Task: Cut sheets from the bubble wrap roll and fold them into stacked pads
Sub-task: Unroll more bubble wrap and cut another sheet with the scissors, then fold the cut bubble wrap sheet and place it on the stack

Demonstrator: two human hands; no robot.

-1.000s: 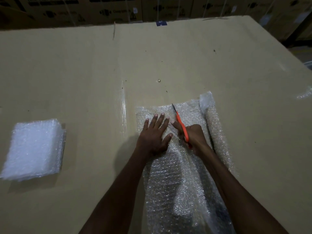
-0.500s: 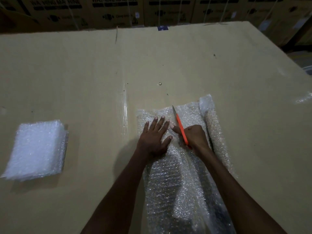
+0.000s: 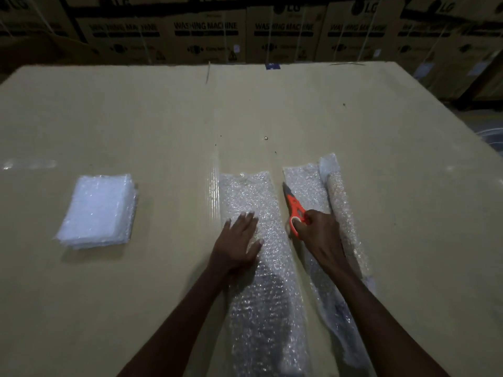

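Note:
A cut strip of bubble wrap (image 3: 253, 197) lies flat in front of me, separated by a bare gap from the rest of the bubble wrap roll (image 3: 339, 202) on its right. My left hand (image 3: 239, 240) presses flat on the cut strip with straight fingers. Orange-handled scissors (image 3: 294, 210) are gripped in my right hand (image 3: 318, 235), fingers through the handle loops, blades closed and pointing away along the roll's cut edge. A stack of folded bubble wrap pads (image 3: 98, 210) sits at the left.
Everything lies on a large tan cardboard surface (image 3: 272, 110). Cardboard washing machine boxes (image 3: 285, 34) line the far edge. A small round fleck (image 3: 266, 137) lies beyond the strip. A strip of clear tape (image 3: 213, 191) shines beside the cut sheet.
The cut ran through the far edge; the strip is now apart from the roll and shifted left under my left hand. My right hand drew the scissors back.

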